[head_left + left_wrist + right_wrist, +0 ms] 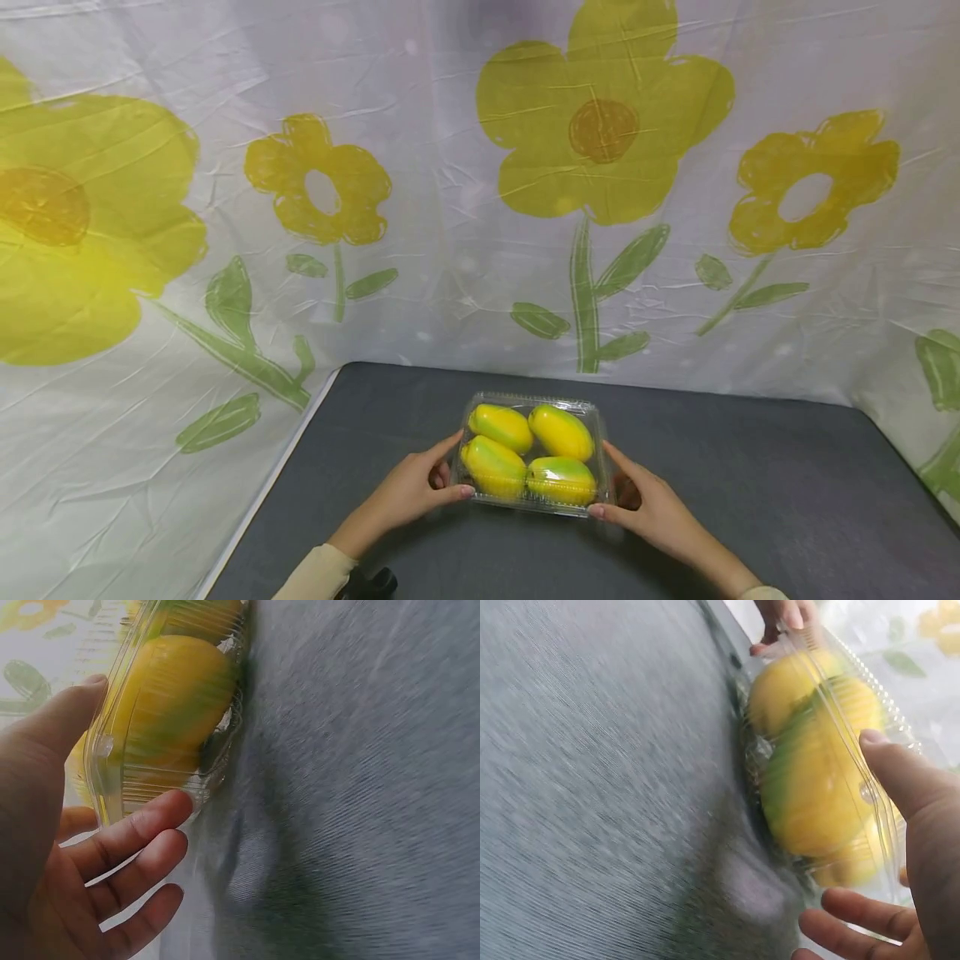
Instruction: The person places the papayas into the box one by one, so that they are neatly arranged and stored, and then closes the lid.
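A clear plastic clamshell box (pixel 537 507) with its lid down holds several yellow-green mangoes (pixel 561 432), lying in two rows. My left hand (pixel 408 492) grips the box's left end, thumb at the near corner and index finger along the side. At the right end, my right hand (pixel 656 508) holds it the same way. In the left wrist view the thumb lies on the rim while the other fingers (pixel 142 915) spread below. The right wrist view has the right thumb (pixel 900 769) against the rim, with the left hand (pixel 784 619) at the far end.
The box is over a dark grey tabletop (pixel 750 475). A white cloth with printed yellow flowers (pixel 442 275) hangs behind and to the sides. Near my left sleeve (pixel 318 571) a small black object (pixel 371 583) shows at the bottom edge.
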`<state>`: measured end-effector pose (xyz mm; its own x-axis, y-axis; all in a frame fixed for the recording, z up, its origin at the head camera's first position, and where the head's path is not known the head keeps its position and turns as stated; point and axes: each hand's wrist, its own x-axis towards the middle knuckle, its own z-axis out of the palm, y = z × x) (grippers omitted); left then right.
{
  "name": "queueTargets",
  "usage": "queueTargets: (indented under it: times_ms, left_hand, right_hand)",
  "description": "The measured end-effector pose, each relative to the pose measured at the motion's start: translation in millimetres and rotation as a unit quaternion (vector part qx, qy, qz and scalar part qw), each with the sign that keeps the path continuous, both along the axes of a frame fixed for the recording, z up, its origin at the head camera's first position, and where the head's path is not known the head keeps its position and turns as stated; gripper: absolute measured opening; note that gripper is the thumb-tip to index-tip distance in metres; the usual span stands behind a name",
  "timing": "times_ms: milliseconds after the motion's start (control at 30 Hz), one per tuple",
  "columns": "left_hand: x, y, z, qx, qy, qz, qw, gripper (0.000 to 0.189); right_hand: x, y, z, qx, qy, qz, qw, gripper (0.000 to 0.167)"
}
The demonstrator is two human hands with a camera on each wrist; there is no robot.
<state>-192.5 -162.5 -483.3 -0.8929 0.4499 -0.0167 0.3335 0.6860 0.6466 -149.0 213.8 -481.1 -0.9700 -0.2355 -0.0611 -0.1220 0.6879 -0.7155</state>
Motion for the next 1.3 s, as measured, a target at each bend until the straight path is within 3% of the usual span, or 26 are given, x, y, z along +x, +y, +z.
queueTargets:
  times_ms: [233, 400, 633, 1033, 1167, 1300]
  left_hand:
    - [-16.1, 5.7, 3.3, -0.002, 0.021, 0.001, 0.9998, 0.088]
    - [-26.0, 8.4, 4.8, -0.009, 0.038, 0.001, 0.9993, 0.088]
    - [-34.0, 10.2, 5.6, 0.003, 0.034, 0.0, 0.9994, 0.086]
    - [-36.5, 9.3, 7.5, 0.002, 0.039, -0.001, 0.9992, 0.084]
    - [-33.8, 3.9, 10.5, -0.003, 0.044, 0.013, 0.9989, 0.084]
    - [-28.3, -6.2, 15.1, -0.018, 0.061, 0.041, 0.9971, 0.085]
  right_hand:
    - [-19.5, 5.5, 0.2, 0.021, 0.043, 0.003, 0.9988, 0.093]
    - [-31.2, 8.1, 0.0, 0.03, 0.046, 0.005, 0.9985, 0.092]
    - [-40.1, 9.1, 2.4, 0.039, 0.04, 0.005, 0.9984, 0.092]
    - [-42.2, 10.6, 7.3, 0.03, 0.033, 0.007, 0.999, 0.09]
    - [-37.5, 14.4, 10.6, 0.034, 0.039, 0.006, 0.9986, 0.09]
    - [-30.2, 21.0, 15.1, 0.051, 0.075, 0.005, 0.9959, 0.091]
